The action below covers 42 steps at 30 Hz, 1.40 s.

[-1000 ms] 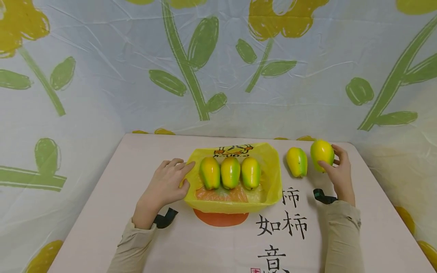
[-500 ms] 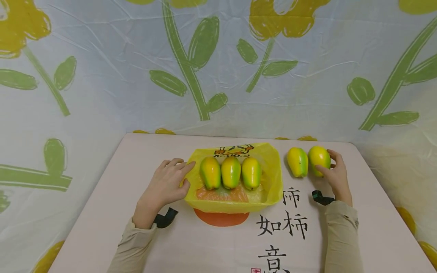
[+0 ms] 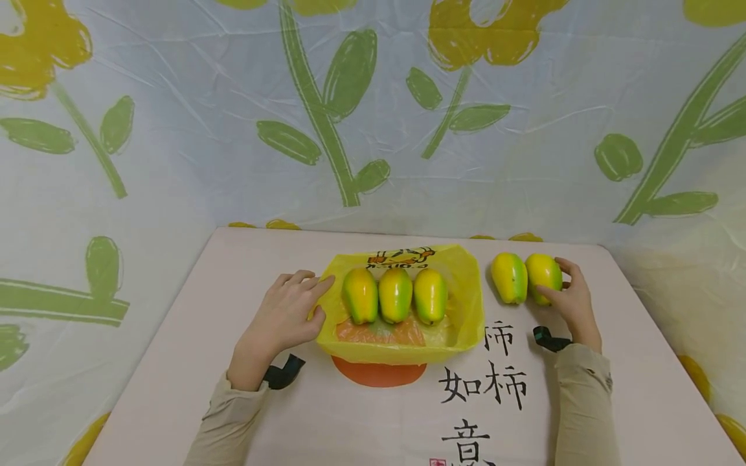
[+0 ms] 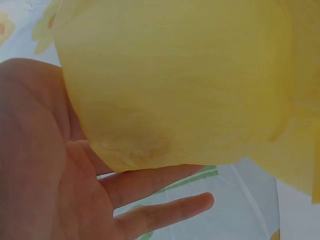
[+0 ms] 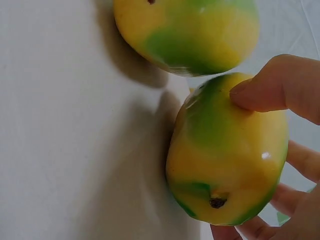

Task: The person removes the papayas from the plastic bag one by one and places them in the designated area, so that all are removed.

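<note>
In the head view, my right hand (image 3: pixel 574 301) grips a yellow-green papaya (image 3: pixel 542 275). The right wrist view shows the thumb pressing one side of this papaya (image 5: pixel 227 160), fingers round the other, the dark stem end visible. Close beside it sits another papaya (image 3: pixel 509 278) on the table. My left hand (image 3: pixel 285 314) rests against the left side of a yellow plastic bag (image 3: pixel 466 323), which stands wide open. Its fingers are spread in the left wrist view, some hidden behind the bag (image 4: pixel 190 85). Three papayas (image 3: pixel 395 296) stand in a row in the bag.
A pale tabletop cloth (image 3: pixel 350 421) carries black Chinese characters (image 3: pixel 484 388) and an orange shape (image 3: pixel 379 372) partly under the bag. Behind the table hangs a flower-patterned curtain (image 3: pixel 233 181). Dark straps (image 3: pixel 550 338) sit at both wrists.
My right hand has brought its papaya down and left, close beside the other papaya on the table. My left hand and the bag have stayed in place.
</note>
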{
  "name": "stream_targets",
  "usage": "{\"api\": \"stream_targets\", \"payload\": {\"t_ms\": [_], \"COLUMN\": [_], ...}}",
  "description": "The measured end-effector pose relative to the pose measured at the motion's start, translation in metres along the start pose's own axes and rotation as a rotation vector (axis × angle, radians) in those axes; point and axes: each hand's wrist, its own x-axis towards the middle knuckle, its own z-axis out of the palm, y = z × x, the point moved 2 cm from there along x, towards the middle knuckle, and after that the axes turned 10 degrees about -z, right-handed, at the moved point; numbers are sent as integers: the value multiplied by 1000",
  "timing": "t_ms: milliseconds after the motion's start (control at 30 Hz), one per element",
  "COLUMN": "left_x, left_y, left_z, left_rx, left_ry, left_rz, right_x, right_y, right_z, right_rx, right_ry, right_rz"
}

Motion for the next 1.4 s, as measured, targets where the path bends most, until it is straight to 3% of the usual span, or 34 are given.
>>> {"api": "stream_targets", "payload": {"t_ms": [1400], "left_x": [0], "left_y": [1], "left_z": [-2], "left_rx": [10], "left_ry": [-9], "left_rz": [-9], "right_x": [-1], "right_y": [-3], "right_z": [0], "right_rx": [-11], "right_ry": [-17], "right_rz": [14]}}
